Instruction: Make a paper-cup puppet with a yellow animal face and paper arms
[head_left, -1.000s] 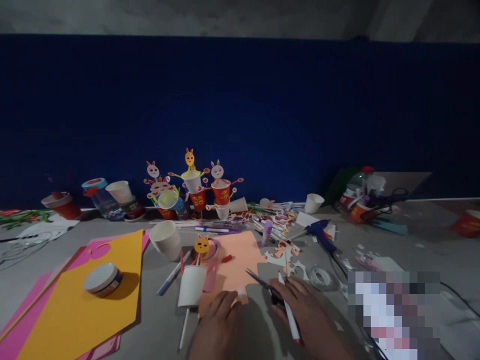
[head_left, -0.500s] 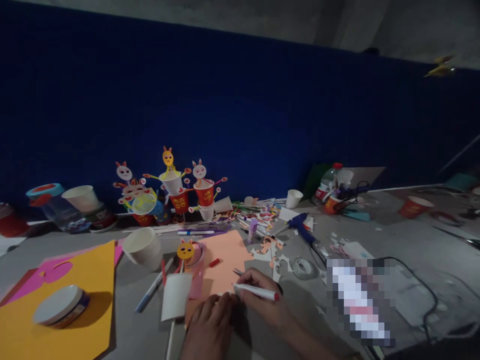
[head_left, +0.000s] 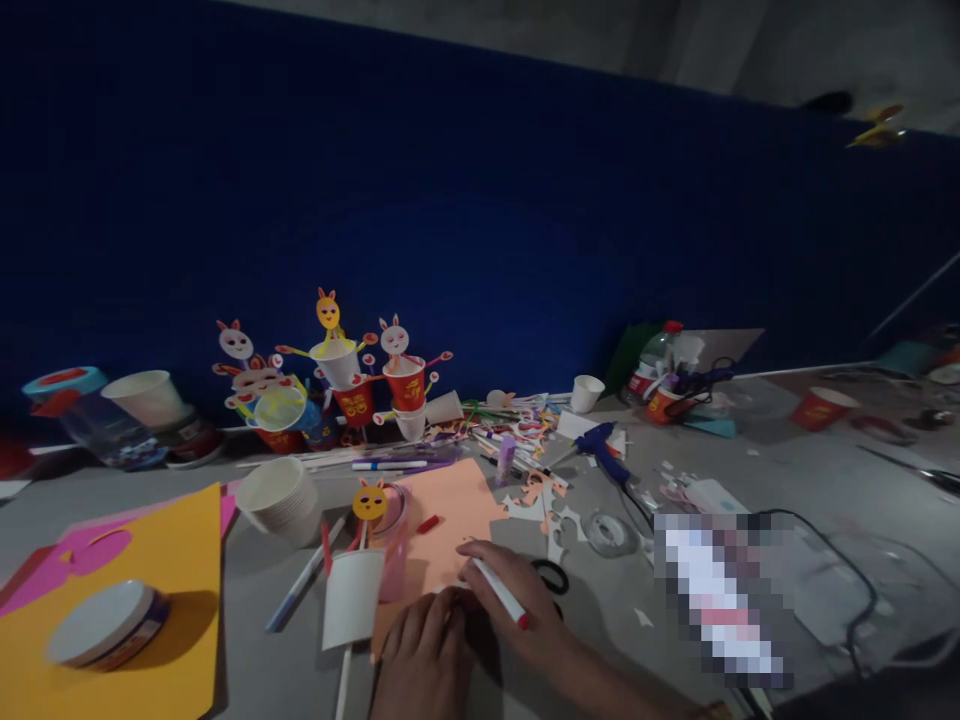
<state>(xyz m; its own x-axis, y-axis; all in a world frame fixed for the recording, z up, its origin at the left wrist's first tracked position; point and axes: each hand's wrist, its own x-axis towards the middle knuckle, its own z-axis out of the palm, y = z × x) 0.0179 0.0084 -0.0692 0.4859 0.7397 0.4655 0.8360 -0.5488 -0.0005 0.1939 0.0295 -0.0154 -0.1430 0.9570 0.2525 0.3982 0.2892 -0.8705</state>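
Observation:
My right hand (head_left: 517, 610) is closed around a white marker (head_left: 498, 590) with a red end, which slants down towards me. Its tip is hidden by my fingers. Close beside it, my left hand (head_left: 421, 645) presses bent fingers together at the near edge of a peach paper sheet (head_left: 450, 500). A sliver of white shows by those fingertips, but what they pin or hold is hidden. Black scissor handles (head_left: 553, 577) stick out past my right hand. Left of my hands lies a white paper cup (head_left: 352, 598) on a stick, with a yellow animal face (head_left: 370, 500) beyond it.
Rabbit-faced cup figures (head_left: 345, 385) stand along the blue partition. A cup stack (head_left: 277, 500), orange card (head_left: 180, 560) and round tub (head_left: 109, 622) are at left. Paper scraps (head_left: 551, 510), a purple glue stick (head_left: 506, 460), a blue glue gun (head_left: 604, 455) and clear tape (head_left: 611, 532) lie right.
My right hand has shifted, and the marker has swung from nearly level to a steeper slant. The scissor handles now show; the blades seen before are covered. My left hand stays about where it was.

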